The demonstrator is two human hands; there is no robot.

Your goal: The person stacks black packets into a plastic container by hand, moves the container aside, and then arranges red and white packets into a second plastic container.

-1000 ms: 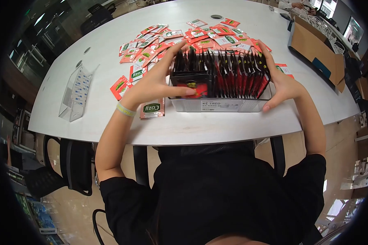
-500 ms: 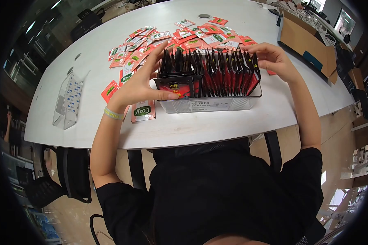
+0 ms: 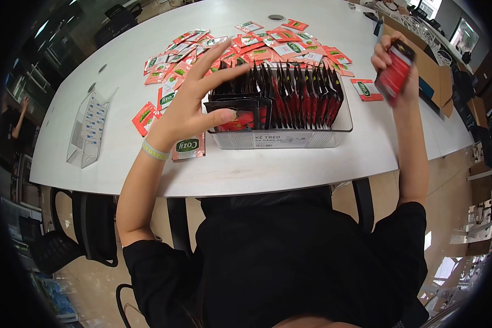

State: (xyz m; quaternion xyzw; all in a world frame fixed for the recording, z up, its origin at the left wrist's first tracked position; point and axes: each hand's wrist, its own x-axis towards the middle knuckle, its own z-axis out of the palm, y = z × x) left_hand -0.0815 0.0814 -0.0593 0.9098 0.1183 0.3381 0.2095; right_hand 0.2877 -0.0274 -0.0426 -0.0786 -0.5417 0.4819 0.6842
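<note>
A clear plastic bin (image 3: pixel 322 140) stands near the table's front edge, packed with a row of upright black and red coffee sachets (image 3: pixel 300 98). Several more sachets face forward at its left end. Over that end is my left hand (image 3: pixel 194 98), fingers spread, its thumb near the front sachets; it grips nothing. Off to the right and raised above the table, my right hand (image 3: pixel 411 82) is closed on one black and red coffee sachet (image 3: pixel 396 71), slightly blurred. A gap shows at the bin's right end.
Red and white Cozy tea sachets (image 3: pixel 290 49) lie in a loose pile behind the bin, with a single tea sachet (image 3: pixel 367 89) to its right. An empty clear holder (image 3: pixel 87 131) lies at left. An open cardboard box (image 3: pixel 437 93) sits at right.
My right hand has left the bin's right end and moved right and up with a coffee sachet. My left hand's fingers have lifted and spread. The lone tea sachet at right is now uncovered.
</note>
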